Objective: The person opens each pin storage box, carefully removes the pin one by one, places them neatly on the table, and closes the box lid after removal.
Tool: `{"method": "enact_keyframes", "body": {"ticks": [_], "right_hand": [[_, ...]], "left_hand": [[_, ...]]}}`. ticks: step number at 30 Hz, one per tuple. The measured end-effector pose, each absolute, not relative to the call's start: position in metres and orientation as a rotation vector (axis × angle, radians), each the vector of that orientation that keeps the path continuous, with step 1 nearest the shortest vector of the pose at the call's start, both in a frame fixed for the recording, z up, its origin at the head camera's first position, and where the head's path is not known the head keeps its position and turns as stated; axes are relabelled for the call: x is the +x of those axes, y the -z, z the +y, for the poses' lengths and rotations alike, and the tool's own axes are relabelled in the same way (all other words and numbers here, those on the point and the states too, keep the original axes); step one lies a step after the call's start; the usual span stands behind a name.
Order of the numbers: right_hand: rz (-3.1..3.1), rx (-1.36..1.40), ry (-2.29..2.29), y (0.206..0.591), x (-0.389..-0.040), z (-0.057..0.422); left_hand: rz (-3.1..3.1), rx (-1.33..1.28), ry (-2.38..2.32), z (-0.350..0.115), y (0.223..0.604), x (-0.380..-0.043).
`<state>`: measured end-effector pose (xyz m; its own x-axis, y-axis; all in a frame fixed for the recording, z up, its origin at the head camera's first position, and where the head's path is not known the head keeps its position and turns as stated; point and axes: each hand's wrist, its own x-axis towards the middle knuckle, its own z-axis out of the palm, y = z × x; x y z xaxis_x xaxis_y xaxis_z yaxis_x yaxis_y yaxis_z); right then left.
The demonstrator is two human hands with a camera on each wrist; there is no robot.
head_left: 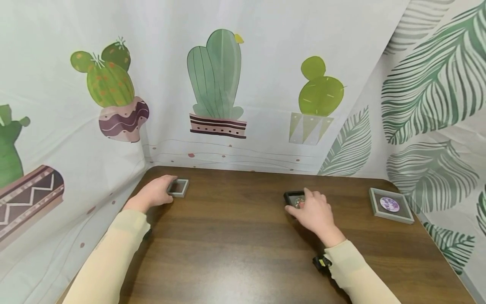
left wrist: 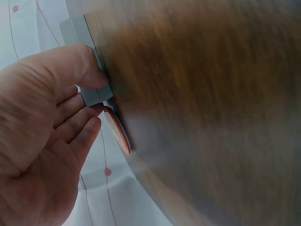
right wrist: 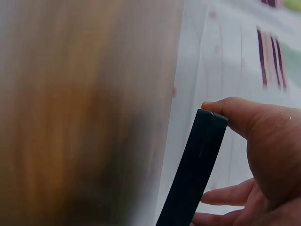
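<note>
At the table's far left, my left hand [head_left: 155, 192] holds a small grey square frame [head_left: 185, 188] by its left side. In the left wrist view, the thumb lies on the grey frame's edge [left wrist: 75, 30], with the fingers partly hidden behind it. Close to those fingertips is a thin round disc with an orange rim [left wrist: 117, 131]. Right of centre, my right hand [head_left: 316, 210] grips a black frame [head_left: 289, 196] with a small reddish item [head_left: 300, 203] inside, partly covered. Its thumb presses one end of the black frame's thick side [right wrist: 195, 157] in the right wrist view.
A larger grey frame [head_left: 392, 218] with a purple and white round disc [head_left: 390, 204] lies at the table's right. White cloth with cactus prints [head_left: 265, 156] hangs along the back edge of the brown wooden table [head_left: 228, 232]. Leaf-patterned cloth [head_left: 429, 194] borders the right side.
</note>
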<state>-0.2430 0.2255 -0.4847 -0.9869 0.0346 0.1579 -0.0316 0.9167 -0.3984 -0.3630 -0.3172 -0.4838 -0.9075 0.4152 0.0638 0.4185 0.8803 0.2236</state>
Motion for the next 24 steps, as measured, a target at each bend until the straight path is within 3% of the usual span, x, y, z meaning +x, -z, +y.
{"method": "enact_keyframes", "body": {"ticks": [12, 24], "right_hand": [[-2.925, 0.232, -0.67, 0.483, -0.203, 0.147], [-3.009, 0.26, -0.591, 0.484, -0.177, 0.117]], "left_hand": [[-3.047, -0.665, 0.369, -0.318, 0.485, -0.361], [-3.039, -0.664, 0.371, -0.317, 0.484, -0.36]]}}
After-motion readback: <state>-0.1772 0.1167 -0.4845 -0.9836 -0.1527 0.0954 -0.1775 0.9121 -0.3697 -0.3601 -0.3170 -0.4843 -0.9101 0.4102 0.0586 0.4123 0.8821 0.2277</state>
